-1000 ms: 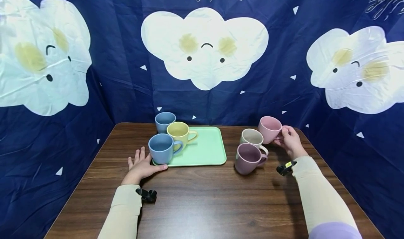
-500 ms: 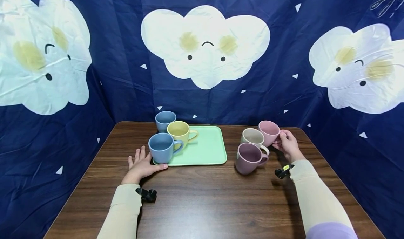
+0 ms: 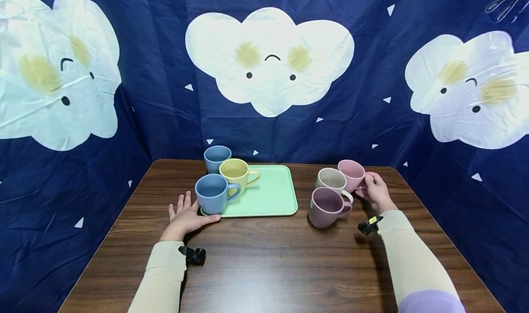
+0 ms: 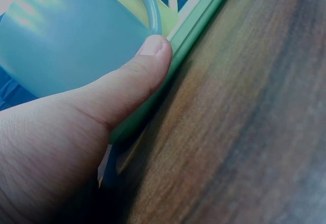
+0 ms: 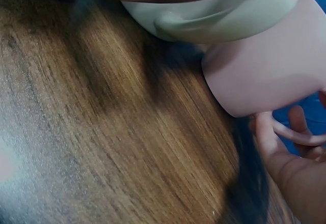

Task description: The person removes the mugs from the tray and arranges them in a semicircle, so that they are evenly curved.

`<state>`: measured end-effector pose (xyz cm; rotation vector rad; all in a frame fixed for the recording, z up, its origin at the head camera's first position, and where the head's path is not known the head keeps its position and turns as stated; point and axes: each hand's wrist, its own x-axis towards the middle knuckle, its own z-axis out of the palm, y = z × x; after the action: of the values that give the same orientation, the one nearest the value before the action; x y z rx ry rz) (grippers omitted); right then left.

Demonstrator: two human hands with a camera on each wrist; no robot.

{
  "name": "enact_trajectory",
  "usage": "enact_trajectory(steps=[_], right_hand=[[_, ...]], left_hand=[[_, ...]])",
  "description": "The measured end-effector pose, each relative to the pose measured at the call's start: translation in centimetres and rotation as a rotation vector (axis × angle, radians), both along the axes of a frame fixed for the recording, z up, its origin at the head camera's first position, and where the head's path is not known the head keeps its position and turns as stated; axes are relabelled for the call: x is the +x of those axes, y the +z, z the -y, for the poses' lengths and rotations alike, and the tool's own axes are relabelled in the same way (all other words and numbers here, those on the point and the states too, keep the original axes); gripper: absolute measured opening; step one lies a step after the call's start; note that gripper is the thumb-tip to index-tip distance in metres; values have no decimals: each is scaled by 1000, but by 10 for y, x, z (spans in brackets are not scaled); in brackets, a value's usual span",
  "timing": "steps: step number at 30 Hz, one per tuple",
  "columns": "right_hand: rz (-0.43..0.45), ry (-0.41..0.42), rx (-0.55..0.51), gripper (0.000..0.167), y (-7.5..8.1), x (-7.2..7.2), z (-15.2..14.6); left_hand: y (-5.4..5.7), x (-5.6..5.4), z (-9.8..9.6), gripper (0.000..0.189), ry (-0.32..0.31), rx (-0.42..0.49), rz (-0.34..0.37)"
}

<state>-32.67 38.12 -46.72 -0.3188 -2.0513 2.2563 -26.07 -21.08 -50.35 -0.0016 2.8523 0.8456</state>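
At the tray's front left corner my left hand (image 3: pixel 183 219) lies with fingers spread and its thumb along the edge, close against a blue mug (image 4: pixel 66 40). That mug, a yellow mug (image 3: pixel 233 170) and another blue mug (image 3: pixel 216 154) stand at the left end of the green tray (image 3: pixel 272 193). Over at the right, my right hand (image 3: pixel 375 192) holds a pink mug (image 3: pixel 351 173) by its handle (image 5: pixel 300 138). The pink mug stands at the back of a group with a cream mug (image 3: pixel 332 179) and a purple mug (image 3: pixel 324 207).
A brown wooden table (image 3: pixel 264 258) carries everything. Dark blue cloth (image 3: pixel 165 129) with white clouds hangs behind it and at both sides. The purple mug's handle (image 3: pixel 346 208) points right, toward my right forearm.
The pink mug has come down and slightly toward me, beside the cream mug, with my right hand still on its handle. My left hand and the mugs on the tray have stayed put.
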Motion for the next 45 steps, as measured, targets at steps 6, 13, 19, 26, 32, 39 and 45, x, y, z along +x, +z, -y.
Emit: enact_trajectory(steps=[6, 13, 19, 26, 32, 39, 45], right_hand=[[22, 52, 18, 15, 2, 2, -1], [20, 157, 37, 22, 6, 5, -8], [-3, 111, 5, 27, 3, 12, -20], [1, 77, 44, 29, -3, 14, -24], [8, 96, 77, 33, -5, 15, -25], [-28, 116, 67, 32, -12, 22, -24], [-61, 115, 7, 28, -17, 29, -21]], left_hand=[[0, 0, 0, 124, -8, -10, 6], [0, 1, 1, 125, 2, -1, 4], [3, 0, 2, 126, -6, -12, 1], [2, 0, 2, 127, -9, -16, 7], [-9, -5, 4, 131, -10, -9, -10], [-13, -8, 6, 134, -15, 3, -26], [-8, -5, 4, 131, -9, 0, -3]])
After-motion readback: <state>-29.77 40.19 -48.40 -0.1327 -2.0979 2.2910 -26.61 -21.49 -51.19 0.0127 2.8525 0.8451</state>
